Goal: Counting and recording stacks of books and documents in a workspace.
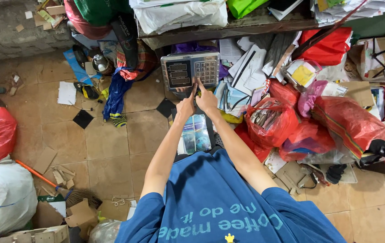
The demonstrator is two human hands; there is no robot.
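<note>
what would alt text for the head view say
Seen from above, a person in a blue shirt presses the keypad of a grey weighing scale with the left hand and right hand. Red plastic bags, papers and cardboard scraps litter the tiled floor.

My fingers (198, 84) sit at the lower edge of the scale's keypad panel (190, 68), both hands close together, so nothing fits between them. Ahead of the fingertips the panel itself blocks the way, and beyond it the cluttered shelf edge (228, 28) closes the top. Right of my fingers, loose papers (246, 67) and a red bag of scrap (271, 120) crowd in close, leaving little passage. Left of my fingers, a blue cloth (116, 92) hangs near the panel; past it the tiled floor (107, 148) lies open, with only a black square tile (83, 119) and cardboard scraps. Beneath my wrists, a glossy packet (195, 135) lies on the scale.
</note>
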